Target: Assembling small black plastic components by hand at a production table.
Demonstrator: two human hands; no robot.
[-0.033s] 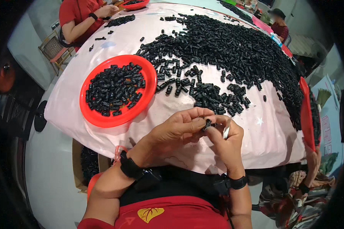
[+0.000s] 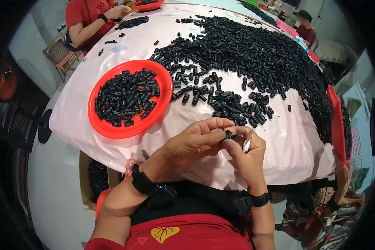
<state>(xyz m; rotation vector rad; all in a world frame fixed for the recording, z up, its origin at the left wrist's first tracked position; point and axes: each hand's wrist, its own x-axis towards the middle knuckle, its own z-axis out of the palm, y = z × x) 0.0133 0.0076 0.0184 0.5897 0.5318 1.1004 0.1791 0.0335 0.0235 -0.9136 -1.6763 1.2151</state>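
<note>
In front of my body, over the near side of the table, my two hands meet at the fingertips. A small black plastic part (image 2: 228, 134) is pinched between them, mostly covered by the fingers. My left hand (image 2: 196, 139) grips it with thumb and forefinger. From the other side, my right hand (image 2: 249, 156) closes on the same part with thumb and index finger. A small white strip (image 2: 246, 145) shows at the right hand's fingers; whether it is wrapped on or held, I cannot tell. Just beyond the fingertips lies a loose cluster of similar black parts (image 2: 227, 104).
A red round tray (image 2: 167, 93) of black parts stands at the left. A large heap of them (image 2: 254, 52) covers the far and right table, on a pale pink cloth (image 2: 154, 152). A co-worker's arm (image 2: 85, 31) is far left; another red tray (image 2: 336, 125) tilts at right.
</note>
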